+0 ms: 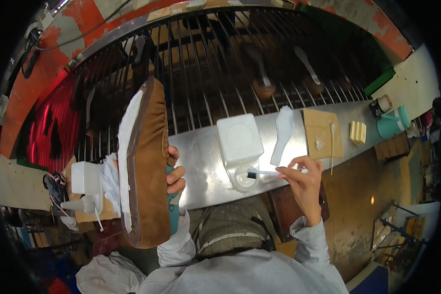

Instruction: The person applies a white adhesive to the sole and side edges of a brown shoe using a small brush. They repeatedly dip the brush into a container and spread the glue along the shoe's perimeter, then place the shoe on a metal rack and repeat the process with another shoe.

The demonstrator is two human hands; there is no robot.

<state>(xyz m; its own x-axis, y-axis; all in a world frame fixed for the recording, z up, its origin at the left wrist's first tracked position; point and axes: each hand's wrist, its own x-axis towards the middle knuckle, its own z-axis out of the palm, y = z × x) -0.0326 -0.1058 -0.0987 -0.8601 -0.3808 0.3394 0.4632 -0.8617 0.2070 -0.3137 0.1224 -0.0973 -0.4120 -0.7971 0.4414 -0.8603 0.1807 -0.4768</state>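
My left hand (175, 180) is wrapped round a brown suede shoe (151, 166) and holds it up on its side. White coating covers the shoe's underside, which is turned left, and a teal shoe last (173, 210) shows at its opening. Between the fingertips of my right hand (304, 182) is a brush (267, 172) with a pale handle. Its dark bristles are at the round opening of a white plastic container (239, 137) on the metal ledge. A loose white sole (282, 137) lies just beyond my right hand.
Beyond the metal ledge (196, 188) runs a rack of metal bars (196, 88) carrying several soles and shoes. Cardboard (322, 130) with a thin stick (332, 147), a yellow block (357, 133) and a teal mug (393, 122) are at the right. Another white container (85, 179) stands left.
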